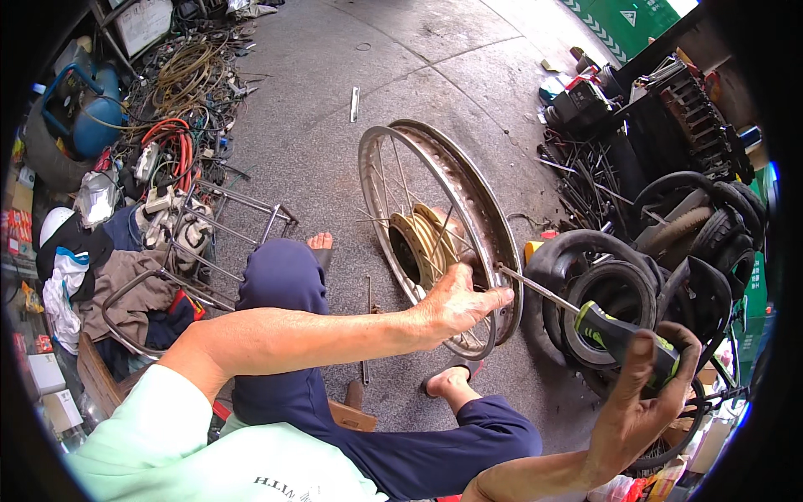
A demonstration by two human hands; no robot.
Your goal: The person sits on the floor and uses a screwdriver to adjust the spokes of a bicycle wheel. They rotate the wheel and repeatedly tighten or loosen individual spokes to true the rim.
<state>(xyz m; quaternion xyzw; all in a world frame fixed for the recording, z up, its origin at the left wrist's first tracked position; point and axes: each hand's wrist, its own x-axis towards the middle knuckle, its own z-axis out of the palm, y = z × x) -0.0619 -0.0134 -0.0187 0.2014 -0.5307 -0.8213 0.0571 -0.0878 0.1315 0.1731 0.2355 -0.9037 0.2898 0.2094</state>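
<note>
A bare metal spoked wheel rim (483,188) stands upright on the floor in front of me, its rusty inner channel facing right. Its drum-shaped hub (416,243) is a worn yellowish metal, with a few thin spokes joining it to the rim. My left hand (456,308) reaches across the near side of the wheel and grips the rim, one finger stretched to the right; its other fingertips are partly hidden. My right hand (648,389) holds a screwdriver by its black and green handle (623,335). The screwdriver's long shaft (539,289) points left, its tip at the rim's outer face.
Old tyres (609,301) are heaped close on the right, below metal rods (590,180) and dark machine parts (694,109). A metal tube frame (242,209), tangled cables (184,75) and a blue tank (96,109) stand left. A hammer (355,395) lies between my legs.
</note>
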